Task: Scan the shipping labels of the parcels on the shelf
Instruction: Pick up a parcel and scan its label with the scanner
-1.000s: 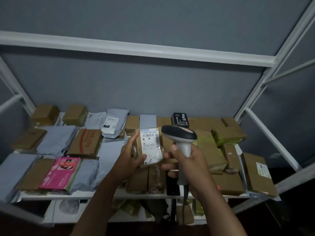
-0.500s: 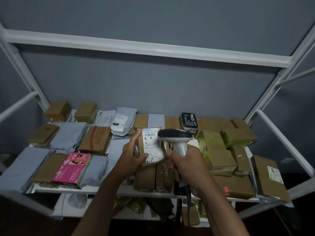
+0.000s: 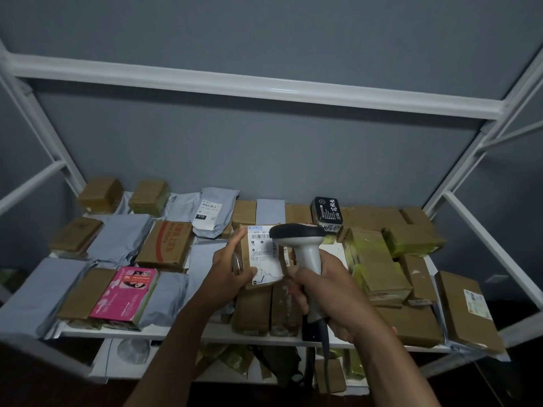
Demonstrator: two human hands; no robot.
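Right now the person is scanning one parcel: the left hand (image 3: 227,270) is gripping a small brown parcel (image 3: 261,257) at centre frame, tilting its white shipping label (image 3: 263,254) up, while the right hand (image 3: 326,284) is wrapping round the grip of a grey barcode scanner (image 3: 299,245), whose dark head is hanging just in front of the label's upper right corner. Judging from this, the task is sitting mid-scan on a single parcel, and nothing is showing which of the others are already done. Most of the rest are lying label-down on the white shelf (image 3: 182,333), so each probably needs lifting and turning. Counting what is showing: one scanner, one held parcel, roughly twenty brown boxes, about eight grey mailer bags, one pink box (image 3: 123,295) at lower left, one black packet (image 3: 327,212) at upper centre. Only two other labels are facing up: on a grey mailer (image 3: 210,211) at upper centre and on a brown box (image 3: 470,309) at far right.
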